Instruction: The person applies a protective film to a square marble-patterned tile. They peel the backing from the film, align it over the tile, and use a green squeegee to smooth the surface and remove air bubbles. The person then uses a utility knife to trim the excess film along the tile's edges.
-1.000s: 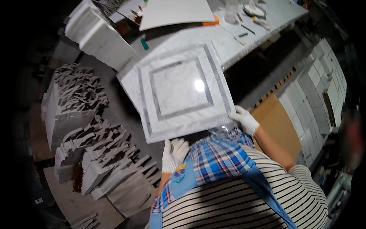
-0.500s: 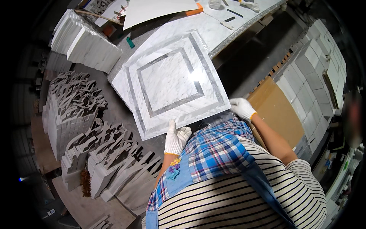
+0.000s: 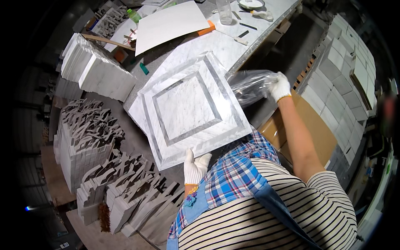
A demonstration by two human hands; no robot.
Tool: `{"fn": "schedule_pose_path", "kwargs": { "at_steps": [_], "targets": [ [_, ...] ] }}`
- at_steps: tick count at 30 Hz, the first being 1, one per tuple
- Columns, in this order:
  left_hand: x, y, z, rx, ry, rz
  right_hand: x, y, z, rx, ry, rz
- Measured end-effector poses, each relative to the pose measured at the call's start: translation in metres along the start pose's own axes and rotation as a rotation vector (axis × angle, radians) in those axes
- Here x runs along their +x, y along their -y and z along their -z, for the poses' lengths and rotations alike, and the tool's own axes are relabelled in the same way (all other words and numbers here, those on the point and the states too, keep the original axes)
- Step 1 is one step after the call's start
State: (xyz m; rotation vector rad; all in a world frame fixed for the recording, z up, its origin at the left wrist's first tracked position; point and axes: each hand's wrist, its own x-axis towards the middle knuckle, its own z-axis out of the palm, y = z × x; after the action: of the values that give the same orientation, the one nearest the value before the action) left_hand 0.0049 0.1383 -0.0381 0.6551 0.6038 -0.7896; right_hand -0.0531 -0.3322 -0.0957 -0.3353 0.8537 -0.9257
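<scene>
A square marble tile (image 3: 187, 109) with grey inlaid borders lies tilted at the near edge of the worktable, its near corner reaching past the edge. My left hand (image 3: 196, 166), in a white knit glove, grips the tile's near edge, thumb on top and the other fingers partly hidden. Out to the right, my gloved right hand (image 3: 279, 86) is closed on a clear plastic sheet (image 3: 252, 85). The crumpled sheet stretches from that hand to the tile's right side, where the tile hides the rest of it.
On the worktable (image 3: 246, 56) are a white board (image 3: 171, 27), a clear cup (image 3: 225, 13) and a brush (image 3: 262, 16). Marble slabs (image 3: 98, 68) stand at left, above stacks of cut strips (image 3: 89, 146). At right are a cardboard box (image 3: 314, 129) and stacked pale tiles (image 3: 333, 91).
My right hand has moved from the tile's right corner outward and farther away, drawing the clear plastic out with it. My left hand stays at the tile's near edge.
</scene>
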Motion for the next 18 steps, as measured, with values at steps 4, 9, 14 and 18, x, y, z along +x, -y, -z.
{"fn": "schedule_pose_path", "kwargs": {
  "at_steps": [4, 9, 14, 18],
  "targets": [
    [-0.007, -0.010, 0.000, -0.015, 0.033, 0.021, 0.047, 0.055, 0.026, 0.213, 0.070, -0.155],
    [-0.009, -0.014, 0.001, 0.004, 0.010, 0.020, 0.057, 0.122, 0.025, -0.040, -0.083, 0.214],
    [-0.018, -0.017, -0.013, -0.045, 0.021, 0.035, 0.069, 0.141, 0.014, -0.124, -0.091, 0.283],
    [-0.005, -0.019, 0.013, -0.075, 0.041, 0.069, 0.030, 0.115, -0.008, -0.271, -0.019, 0.215]
  ]
}}
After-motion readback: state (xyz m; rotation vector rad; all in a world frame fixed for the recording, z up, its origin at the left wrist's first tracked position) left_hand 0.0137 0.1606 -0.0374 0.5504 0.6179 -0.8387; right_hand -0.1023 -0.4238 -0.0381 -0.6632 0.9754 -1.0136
